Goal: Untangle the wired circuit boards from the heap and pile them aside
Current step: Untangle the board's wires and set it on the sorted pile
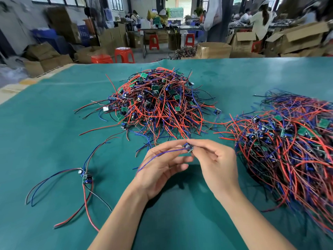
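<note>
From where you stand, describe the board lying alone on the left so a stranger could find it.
Start at the tangled heap in the middle of the green mat, then look toward the near left. There a small wired board lies apart from both piles, its red, blue and black leads fanned out flat on the mat.

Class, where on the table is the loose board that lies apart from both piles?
In the head view, the small loose circuit board lies on the green mat at the left, nearer than the central wire heap.

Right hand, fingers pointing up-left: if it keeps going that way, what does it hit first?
Likely the small board the right hand already pinches, then the left hand's fingertips; beyond them, the heap. Depth unclear.
</note>
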